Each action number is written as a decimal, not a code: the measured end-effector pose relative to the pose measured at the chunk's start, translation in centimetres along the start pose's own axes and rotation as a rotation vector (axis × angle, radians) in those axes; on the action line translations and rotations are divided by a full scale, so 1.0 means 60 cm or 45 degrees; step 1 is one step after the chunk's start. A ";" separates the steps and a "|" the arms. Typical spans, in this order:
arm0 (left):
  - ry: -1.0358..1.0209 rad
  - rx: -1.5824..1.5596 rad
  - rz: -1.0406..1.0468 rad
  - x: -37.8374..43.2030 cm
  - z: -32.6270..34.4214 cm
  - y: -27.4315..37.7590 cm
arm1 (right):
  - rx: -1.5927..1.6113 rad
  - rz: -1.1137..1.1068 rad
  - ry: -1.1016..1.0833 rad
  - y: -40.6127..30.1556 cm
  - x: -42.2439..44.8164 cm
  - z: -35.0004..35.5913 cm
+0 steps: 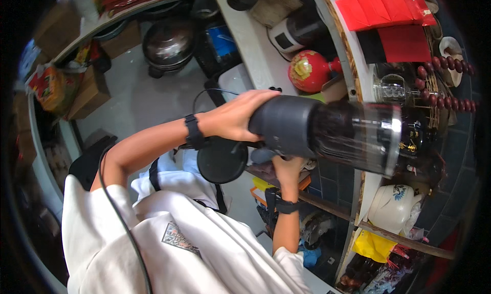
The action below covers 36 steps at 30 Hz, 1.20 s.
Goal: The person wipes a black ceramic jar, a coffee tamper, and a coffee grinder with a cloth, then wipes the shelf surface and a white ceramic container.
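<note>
My left hand grips the closed end of a blender-like appliance, on its black cylindrical body. A clear jar with a shiny rim extends from that body towards the right of the picture and is slightly blurred. Below the body in the picture, my right hand holds its side, with most of its fingers hidden. Both wrists wear black bands. Beneath my left wrist is a dark round disc-shaped thing.
Shelving carries a red gourd-shaped vase, a white-and-black appliance, red boxes, dark red beads and a white teapot. A lidded metal pot and a cardboard box stand on the left. A cable crosses my shirt.
</note>
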<state>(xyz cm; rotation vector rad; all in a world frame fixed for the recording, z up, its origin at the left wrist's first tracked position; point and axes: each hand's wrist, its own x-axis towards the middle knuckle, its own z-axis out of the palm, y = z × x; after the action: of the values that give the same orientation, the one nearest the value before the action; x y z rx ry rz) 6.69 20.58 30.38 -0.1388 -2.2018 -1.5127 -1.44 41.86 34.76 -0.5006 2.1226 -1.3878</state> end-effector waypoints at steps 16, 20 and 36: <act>0.333 -0.009 -0.054 0.032 -0.008 -0.352 | -1.130 0.231 -0.592 0.144 0.358 0.021; 0.252 0.027 -0.036 0.041 -0.033 -0.424 | -1.085 0.226 -0.480 0.190 0.422 0.046; 0.101 0.040 0.196 0.218 -0.086 -0.618 | -1.132 0.105 -0.140 0.257 0.626 0.063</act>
<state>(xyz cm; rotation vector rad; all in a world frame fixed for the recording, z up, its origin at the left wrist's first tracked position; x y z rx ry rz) -15.69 -0.81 5.64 -0.2284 -2.1001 -1.3765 -28.52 23.59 10.35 -0.7752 2.5470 -0.2880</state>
